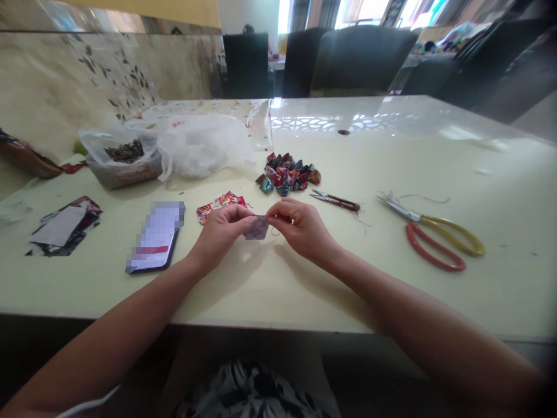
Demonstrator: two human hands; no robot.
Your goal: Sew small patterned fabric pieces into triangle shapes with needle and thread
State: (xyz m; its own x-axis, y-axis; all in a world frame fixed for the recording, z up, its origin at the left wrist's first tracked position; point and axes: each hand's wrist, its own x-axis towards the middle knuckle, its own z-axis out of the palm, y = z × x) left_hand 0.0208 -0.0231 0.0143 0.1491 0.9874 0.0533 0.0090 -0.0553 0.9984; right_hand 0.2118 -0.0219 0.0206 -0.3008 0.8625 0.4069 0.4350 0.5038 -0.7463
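Both my hands meet just above the pale table (pixel 391 174), pinching one small greyish-purple fabric piece (pixel 257 229) between them. My left hand (pixel 220 229) grips its left edge with fingers closed. My right hand (pixel 300 227) pinches its right edge, fingers curled. A folded red patterned fabric piece (pixel 220 205) lies just behind my left hand. A heap of several small colourful fabric pieces (pixel 287 173) sits further back.
A phone (pixel 156 237) lies left of my hands, with dark paper scraps (pixel 65 226) beyond it. Small red thread snips (pixel 337 201) and large scissors with red and yellow handles (pixel 435 235) lie to the right. Plastic bags (pixel 174 151) stand at the back left. Chairs stand behind the table.
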